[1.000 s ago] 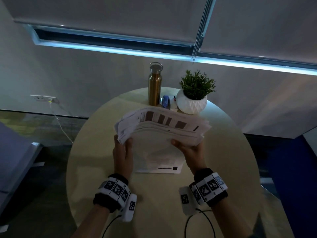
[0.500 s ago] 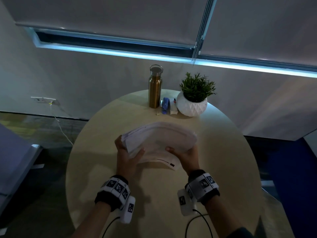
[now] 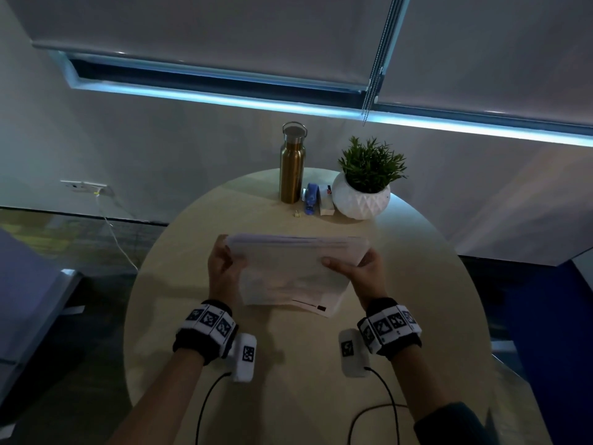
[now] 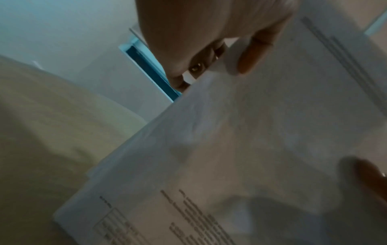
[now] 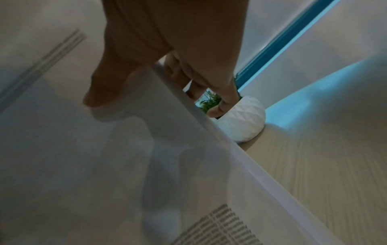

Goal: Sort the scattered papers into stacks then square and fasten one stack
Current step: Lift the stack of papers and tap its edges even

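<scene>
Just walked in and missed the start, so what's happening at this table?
A person is holding a stack of papers upright on its lower edge on the round table, left hand and right hand each gripping a side. The edges look nearly squared, and nothing fastens the stack yet. A gold bottle, a blue stapler and a potted plant sit at the table's far edge.

Paper stack (image 3: 293,271) mid-table (image 3: 192,252) — bottle (image 3: 292,168) behind, plant (image 3: 362,187) to its right.
</scene>
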